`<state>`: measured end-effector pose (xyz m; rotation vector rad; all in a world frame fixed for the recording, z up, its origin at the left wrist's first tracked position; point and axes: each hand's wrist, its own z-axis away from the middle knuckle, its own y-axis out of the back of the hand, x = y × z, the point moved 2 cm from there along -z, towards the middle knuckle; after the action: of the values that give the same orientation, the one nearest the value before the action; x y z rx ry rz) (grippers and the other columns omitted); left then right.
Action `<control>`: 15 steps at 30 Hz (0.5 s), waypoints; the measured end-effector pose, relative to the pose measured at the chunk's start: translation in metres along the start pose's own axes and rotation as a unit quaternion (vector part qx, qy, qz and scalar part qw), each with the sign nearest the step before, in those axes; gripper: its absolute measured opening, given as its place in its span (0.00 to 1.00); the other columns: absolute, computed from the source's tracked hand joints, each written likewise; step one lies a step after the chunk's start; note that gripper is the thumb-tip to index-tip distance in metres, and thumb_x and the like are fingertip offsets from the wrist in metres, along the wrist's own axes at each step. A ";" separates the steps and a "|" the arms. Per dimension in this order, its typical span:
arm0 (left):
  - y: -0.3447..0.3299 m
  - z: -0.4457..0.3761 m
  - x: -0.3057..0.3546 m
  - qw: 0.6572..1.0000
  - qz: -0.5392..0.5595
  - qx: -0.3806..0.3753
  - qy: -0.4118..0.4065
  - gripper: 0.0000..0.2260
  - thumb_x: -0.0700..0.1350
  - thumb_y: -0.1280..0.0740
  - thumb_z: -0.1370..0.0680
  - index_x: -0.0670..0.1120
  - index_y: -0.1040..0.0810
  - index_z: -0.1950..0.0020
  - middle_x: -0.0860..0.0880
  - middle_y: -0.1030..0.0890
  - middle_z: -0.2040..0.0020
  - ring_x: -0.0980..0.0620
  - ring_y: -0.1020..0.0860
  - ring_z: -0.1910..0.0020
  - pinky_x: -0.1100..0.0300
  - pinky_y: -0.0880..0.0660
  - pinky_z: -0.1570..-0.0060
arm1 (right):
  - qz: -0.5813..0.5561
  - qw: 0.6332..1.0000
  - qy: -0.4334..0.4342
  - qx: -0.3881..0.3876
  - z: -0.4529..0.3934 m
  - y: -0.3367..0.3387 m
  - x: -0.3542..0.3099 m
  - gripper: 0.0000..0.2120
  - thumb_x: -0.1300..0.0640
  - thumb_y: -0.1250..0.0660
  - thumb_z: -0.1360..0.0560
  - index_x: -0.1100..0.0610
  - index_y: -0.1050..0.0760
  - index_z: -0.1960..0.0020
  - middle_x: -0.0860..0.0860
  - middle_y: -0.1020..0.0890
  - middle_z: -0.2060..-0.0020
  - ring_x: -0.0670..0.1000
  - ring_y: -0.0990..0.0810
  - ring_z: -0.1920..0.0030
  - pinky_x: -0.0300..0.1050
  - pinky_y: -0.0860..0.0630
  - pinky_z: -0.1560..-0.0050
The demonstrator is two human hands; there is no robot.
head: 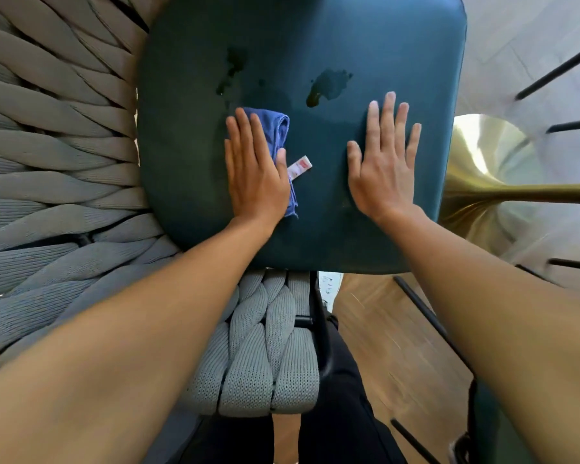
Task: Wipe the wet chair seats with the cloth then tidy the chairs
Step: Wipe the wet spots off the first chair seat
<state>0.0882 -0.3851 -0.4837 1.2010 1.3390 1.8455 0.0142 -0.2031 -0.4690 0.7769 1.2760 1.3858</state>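
Note:
A dark teal chair seat (188, 155) fills the middle of the head view. Two wet patches lie on its far half: one (230, 72) at the left, one (329, 87) at the right. My left hand (253, 172) presses flat on a folded blue cloth (277, 128) with a white tag (298, 166), just below the left patch. My right hand (384, 159) rests flat on the seat with fingers spread and nothing in it, just below the right patch.
Grey woven rope strands (47, 162) of the chair's back and arm wrap the left side and the near edge (265, 363). A brass table base (489, 182) stands at the right. Thin black chair legs (422, 309) cross the wooden floor. Dark trousers (342, 413) show below.

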 end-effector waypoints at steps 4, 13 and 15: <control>-0.007 0.004 -0.005 0.998 0.012 0.034 -0.053 0.23 0.43 0.43 0.16 0.34 0.37 0.23 0.34 0.38 0.22 0.35 0.41 0.22 0.44 0.42 0.23 | 0.054 0.998 -0.012 0.024 0.000 -0.013 -0.002 0.31 0.44 0.58 0.15 0.57 0.55 0.17 0.56 0.53 0.18 0.57 0.56 0.18 0.63 0.55 0.20; 0.003 0.036 -0.004 0.973 0.123 -0.016 -0.193 0.19 0.30 0.36 0.21 0.35 0.27 0.30 0.36 0.28 0.28 0.39 0.31 0.26 0.44 0.33 0.28 | 0.040 0.999 -0.006 0.008 -0.001 -0.005 -0.004 0.30 0.44 0.56 0.15 0.57 0.55 0.17 0.55 0.54 0.18 0.57 0.57 0.18 0.61 0.57 0.20; 0.013 0.030 0.006 0.973 0.183 -0.034 -0.136 0.19 0.33 0.38 0.19 0.37 0.27 0.28 0.39 0.28 0.27 0.43 0.32 0.25 0.56 0.37 0.26 | 0.031 0.999 -0.009 0.015 -0.002 -0.003 -0.001 0.30 0.44 0.54 0.15 0.56 0.53 0.17 0.55 0.53 0.18 0.56 0.56 0.18 0.60 0.57 0.20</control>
<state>0.1129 -0.3721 -0.4666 1.6816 0.9450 1.8624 0.0132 -0.2047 -0.4725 0.8529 1.2703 1.4086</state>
